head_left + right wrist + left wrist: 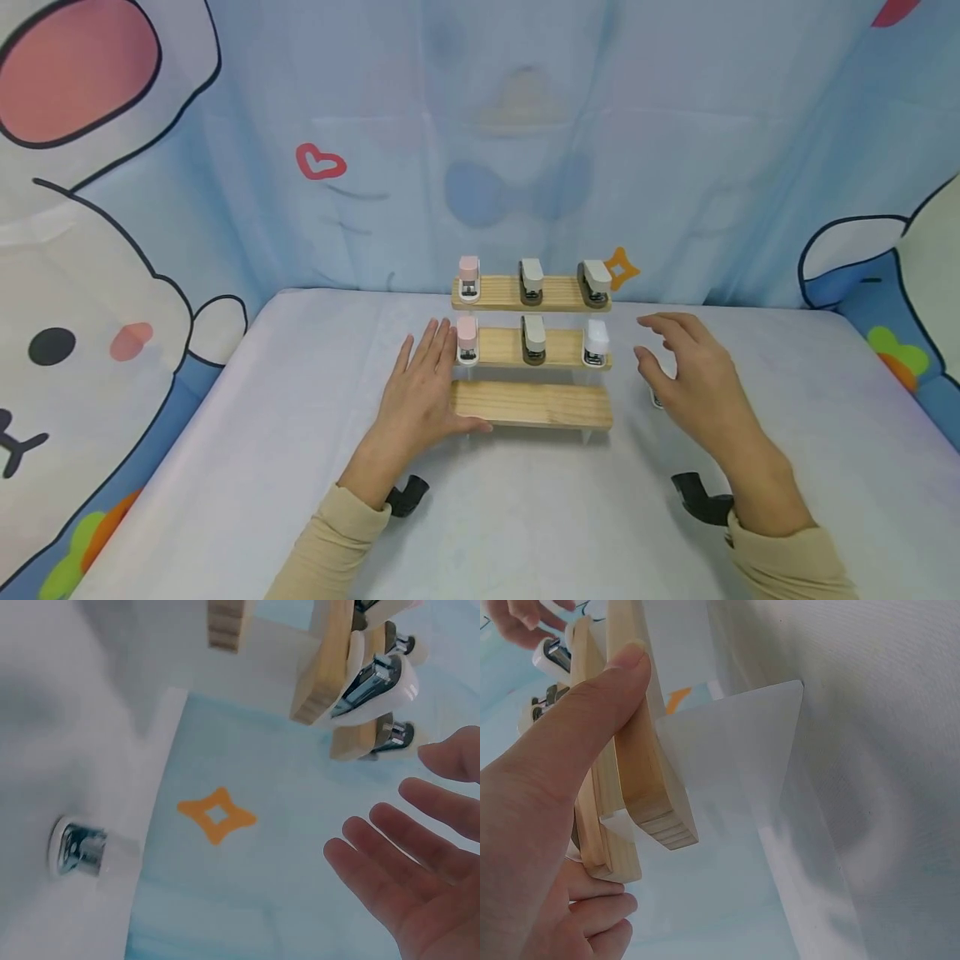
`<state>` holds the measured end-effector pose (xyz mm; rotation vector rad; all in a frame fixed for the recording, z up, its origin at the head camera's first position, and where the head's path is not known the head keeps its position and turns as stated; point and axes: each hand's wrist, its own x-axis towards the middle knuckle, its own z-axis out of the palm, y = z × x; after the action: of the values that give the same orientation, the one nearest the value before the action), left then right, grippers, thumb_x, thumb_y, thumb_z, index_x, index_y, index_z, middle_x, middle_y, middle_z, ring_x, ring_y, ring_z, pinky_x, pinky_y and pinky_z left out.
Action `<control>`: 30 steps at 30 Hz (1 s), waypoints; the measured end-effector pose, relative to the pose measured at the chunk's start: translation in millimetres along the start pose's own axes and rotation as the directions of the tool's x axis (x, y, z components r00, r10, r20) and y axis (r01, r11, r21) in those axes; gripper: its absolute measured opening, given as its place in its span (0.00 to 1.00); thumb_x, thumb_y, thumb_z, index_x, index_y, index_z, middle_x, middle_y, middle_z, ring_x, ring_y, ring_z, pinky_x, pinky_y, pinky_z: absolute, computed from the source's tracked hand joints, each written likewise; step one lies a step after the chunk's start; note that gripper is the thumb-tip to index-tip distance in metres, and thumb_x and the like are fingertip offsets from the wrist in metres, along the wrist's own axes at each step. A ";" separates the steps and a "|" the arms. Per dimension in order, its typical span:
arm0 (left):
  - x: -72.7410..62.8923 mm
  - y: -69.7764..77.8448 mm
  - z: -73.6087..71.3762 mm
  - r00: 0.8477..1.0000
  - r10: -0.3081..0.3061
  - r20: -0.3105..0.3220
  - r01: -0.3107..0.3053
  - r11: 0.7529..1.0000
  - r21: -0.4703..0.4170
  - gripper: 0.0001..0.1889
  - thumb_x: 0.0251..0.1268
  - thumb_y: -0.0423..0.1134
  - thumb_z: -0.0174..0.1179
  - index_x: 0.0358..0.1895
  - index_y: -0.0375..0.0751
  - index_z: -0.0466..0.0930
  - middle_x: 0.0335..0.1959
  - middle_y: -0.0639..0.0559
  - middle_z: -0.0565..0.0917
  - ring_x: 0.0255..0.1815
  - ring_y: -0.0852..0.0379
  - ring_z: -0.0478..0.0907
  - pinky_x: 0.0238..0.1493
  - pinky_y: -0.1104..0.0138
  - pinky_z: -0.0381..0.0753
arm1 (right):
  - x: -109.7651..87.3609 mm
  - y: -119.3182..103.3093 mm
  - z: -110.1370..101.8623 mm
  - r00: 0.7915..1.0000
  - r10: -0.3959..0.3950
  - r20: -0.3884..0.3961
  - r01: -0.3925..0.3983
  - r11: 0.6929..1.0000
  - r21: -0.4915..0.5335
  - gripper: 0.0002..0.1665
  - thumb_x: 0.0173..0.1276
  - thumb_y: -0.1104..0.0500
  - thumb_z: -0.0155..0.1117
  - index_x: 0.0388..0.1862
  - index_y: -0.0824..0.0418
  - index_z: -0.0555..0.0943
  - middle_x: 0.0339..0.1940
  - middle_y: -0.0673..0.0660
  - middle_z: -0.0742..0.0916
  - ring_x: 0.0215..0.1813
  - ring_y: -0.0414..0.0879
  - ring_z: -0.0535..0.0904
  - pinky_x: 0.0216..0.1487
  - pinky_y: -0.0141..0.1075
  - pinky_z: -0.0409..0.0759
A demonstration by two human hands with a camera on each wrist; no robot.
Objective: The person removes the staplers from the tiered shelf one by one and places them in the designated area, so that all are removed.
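A three-tier wooden rack [532, 406] with clear supports stands on the table. My left hand [420, 392] rests against its left end, fingers straight; the thumb [630, 664] lies on the lowest board's front edge. On the top tier sit a pink stapler [468, 279] and two off-white and dark grey ones. The middle tier bears another pink stapler [467, 340], a grey one [533, 340] and a white one [596, 342]. My right hand [697, 383] hovers right of the rack, fingers loosely bent, holding nothing. Below it, a small stapler [79, 847] stands on the table, mostly hidden in the head view.
A white cloth [225, 467] covers the table. Behind it hangs a blue printed curtain [375, 208] with cartoon figures, close to the rack's back. Black curved pieces [701, 498] show beside both wrists.
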<state>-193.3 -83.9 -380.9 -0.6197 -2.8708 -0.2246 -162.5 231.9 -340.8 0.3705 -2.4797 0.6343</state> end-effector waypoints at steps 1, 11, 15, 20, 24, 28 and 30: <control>0.0 0.0 0.2 1.000 -0.001 0.002 0.001 1.000 0.004 0.72 0.37 0.76 0.69 0.79 0.34 0.44 0.82 0.41 0.48 0.83 0.47 0.41 0.82 0.49 0.42 | 1.2 -2.0 1.0 1.000 -0.012 -0.004 0.012 1.000 0.011 0.23 0.65 0.69 0.65 0.59 0.69 0.77 0.57 0.68 0.79 0.48 0.63 0.79 0.45 0.58 0.81; 1.5 2.9 1.8 1.000 -0.010 0.012 0.009 1.000 0.014 0.73 0.36 0.78 0.67 0.80 0.35 0.43 0.82 0.42 0.47 0.83 0.48 0.41 0.82 0.50 0.42 | 7.4 -15.7 13.5 0.998 -0.063 0.000 0.063 0.997 0.041 0.22 0.65 0.65 0.67 0.58 0.70 0.78 0.57 0.67 0.79 0.52 0.62 0.79 0.46 0.57 0.80; 2.0 3.5 2.6 1.000 -0.010 0.012 0.010 1.000 0.019 0.73 0.35 0.79 0.66 0.80 0.35 0.44 0.82 0.43 0.47 0.83 0.48 0.41 0.82 0.50 0.42 | 8.1 -17.4 18.4 0.998 -0.069 0.005 0.069 0.997 0.029 0.22 0.65 0.64 0.68 0.57 0.70 0.78 0.57 0.67 0.79 0.55 0.63 0.78 0.47 0.57 0.80; 2.2 3.1 3.0 1.000 -0.004 0.000 0.004 1.000 0.015 0.73 0.35 0.78 0.67 0.79 0.34 0.45 0.82 0.42 0.47 0.83 0.47 0.42 0.82 0.50 0.43 | 9.6 -17.5 24.8 0.996 -0.085 0.030 0.084 0.996 0.009 0.23 0.62 0.64 0.71 0.56 0.70 0.79 0.58 0.67 0.79 0.55 0.63 0.79 0.46 0.55 0.82; 2.3 2.1 2.9 1.000 -0.008 -0.002 0.008 1.000 0.021 0.73 0.35 0.78 0.67 0.80 0.34 0.44 0.82 0.42 0.47 0.83 0.48 0.41 0.82 0.50 0.44 | 11.2 -19.0 29.6 0.995 -0.083 0.057 0.083 0.997 -0.007 0.24 0.61 0.63 0.73 0.55 0.68 0.79 0.59 0.66 0.78 0.55 0.62 0.80 0.45 0.55 0.83; 1.9 0.8 2.7 1.000 -0.009 -0.003 0.009 1.000 0.015 0.73 0.36 0.78 0.67 0.80 0.34 0.44 0.82 0.41 0.48 0.83 0.48 0.41 0.82 0.50 0.43 | 11.7 -18.8 33.9 0.993 -0.095 0.065 0.096 0.995 -0.012 0.25 0.60 0.64 0.73 0.56 0.67 0.79 0.59 0.65 0.78 0.52 0.61 0.81 0.42 0.53 0.83; 1.5 0.0 2.4 1.000 -0.011 0.000 0.011 1.000 0.014 0.73 0.36 0.78 0.67 0.80 0.34 0.44 0.82 0.41 0.47 0.83 0.48 0.41 0.82 0.50 0.43 | 11.6 -18.1 35.3 0.993 -0.102 0.062 0.103 0.995 -0.003 0.25 0.60 0.66 0.73 0.57 0.67 0.79 0.59 0.65 0.78 0.49 0.60 0.82 0.40 0.52 0.83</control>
<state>-195.1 -82.9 -382.8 -0.6014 -2.8737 -0.2063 -180.5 197.0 -353.7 0.5184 -2.5017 0.5806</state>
